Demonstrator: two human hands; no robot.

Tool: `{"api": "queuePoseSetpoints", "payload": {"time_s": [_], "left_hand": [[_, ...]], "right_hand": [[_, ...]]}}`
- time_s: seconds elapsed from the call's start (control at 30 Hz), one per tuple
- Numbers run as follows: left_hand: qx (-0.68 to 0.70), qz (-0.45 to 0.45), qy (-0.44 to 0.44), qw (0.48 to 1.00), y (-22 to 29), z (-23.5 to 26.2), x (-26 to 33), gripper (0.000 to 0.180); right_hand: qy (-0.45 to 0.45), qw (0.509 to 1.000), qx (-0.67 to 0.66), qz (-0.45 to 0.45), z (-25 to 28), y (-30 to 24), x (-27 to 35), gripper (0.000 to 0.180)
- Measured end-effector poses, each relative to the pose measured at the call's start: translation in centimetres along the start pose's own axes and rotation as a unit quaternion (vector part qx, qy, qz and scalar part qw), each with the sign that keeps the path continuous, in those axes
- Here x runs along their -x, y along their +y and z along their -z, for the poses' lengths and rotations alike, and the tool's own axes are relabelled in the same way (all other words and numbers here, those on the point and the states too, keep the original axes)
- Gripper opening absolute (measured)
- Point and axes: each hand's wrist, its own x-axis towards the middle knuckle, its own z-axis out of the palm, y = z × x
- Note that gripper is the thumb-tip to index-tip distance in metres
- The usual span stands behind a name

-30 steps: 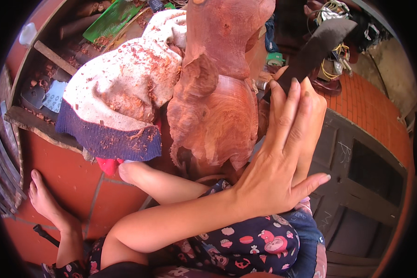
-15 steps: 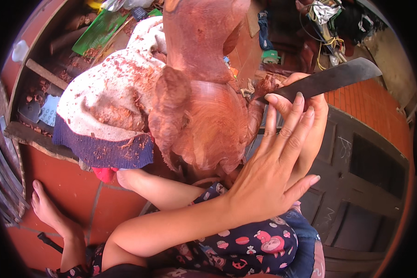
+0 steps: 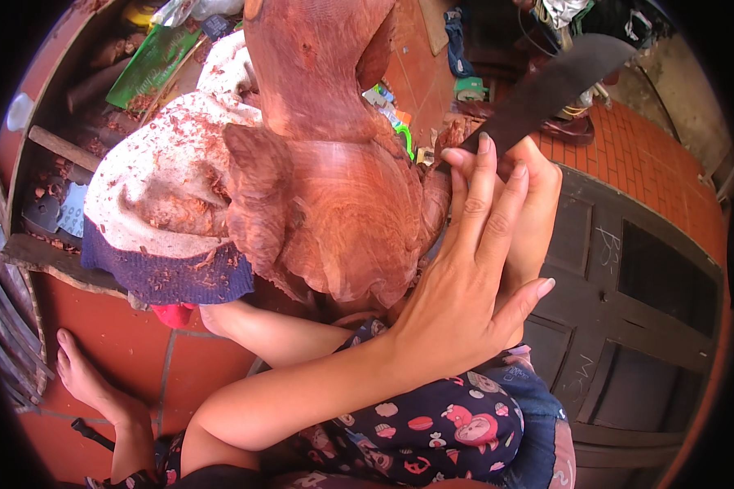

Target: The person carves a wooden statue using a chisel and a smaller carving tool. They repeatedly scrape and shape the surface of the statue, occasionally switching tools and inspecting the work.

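A large reddish-brown wood carving (image 3: 342,216) stands upright in front of me, its lower part rounded with smooth grain. My right hand (image 3: 537,208), partly hidden behind the left, grips a long dark flat blade (image 3: 559,90) with a rounded end, tilted up to the right beside the carving. The blade's near end is hidden behind fingers. My left hand (image 3: 453,297) reaches across with fingers stretched out and thumb apart, its fingertips at the blade's lower part. Against the carving's left side lies a white and navy cloth (image 3: 151,179) strewn with wood shavings.
My bare legs (image 3: 277,330) are folded on the red tiled floor (image 3: 110,301). A dark panelled door (image 3: 571,301) lies at the right. Several curved metal tools (image 3: 12,326) rest at the far left, near a wooden-framed tray (image 3: 57,265) holding shavings and scraps.
The blade has swung to a steeper upward tilt, with both hands shifting slightly left. The carving and cloth now appear further left in view.
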Motion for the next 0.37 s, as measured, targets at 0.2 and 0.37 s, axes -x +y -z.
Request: {"api": "queuePoseSetpoints", "payload": {"time_s": [0.2,0.37], "left_hand": [[-0.021,0.019,-0.012,1.0,0.8,0.5,0.6,0.089],[-0.003,0.006,-0.004,1.0,-0.7,0.1,0.2,0.09]], "right_hand": [[0.011,0.999,-0.014,0.032,-0.6,0.7,0.4,0.014],[0.066,0.995,0.022,0.077,-1.2,1.1,0.6,0.013]]}}
